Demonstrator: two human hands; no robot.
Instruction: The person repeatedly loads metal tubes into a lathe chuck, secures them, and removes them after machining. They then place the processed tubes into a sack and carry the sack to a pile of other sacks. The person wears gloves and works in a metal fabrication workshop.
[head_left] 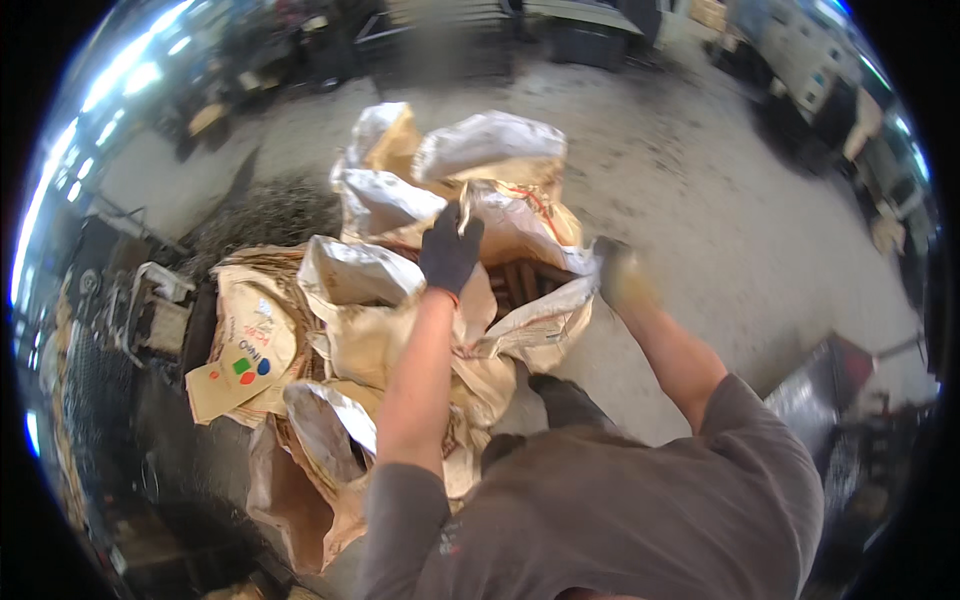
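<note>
sack (pixel 548 335) stands open in front, brown rods (pixel 522 284) inside, its rim gaping wide. other sacks (pixel 362 335) press its left and far edges; grey floor (pixel 690 240) gives room rightward. both arms (pixel 415 385) reach forward, spread: gloved left hand (pixel 452 252) grasps the rim, blurred right hand (pixel 615 275) is at the right edge, grip impossible to tell.

pieces (pixel 520 283) in bag (pixel 548 330) | sack stack (pixel 255 335) left | heap (pixel 272 215) behind sack stack

one head-worn fisheye view, upright, looking steeply down and forward over the wearer's torso (pixel 620 510); torso very near at lower edge, paper bags (pixel 365 340) a bit farther mid-frame, floor (pixel 700 220) beyond; wide, edges bending, corners black.
</note>
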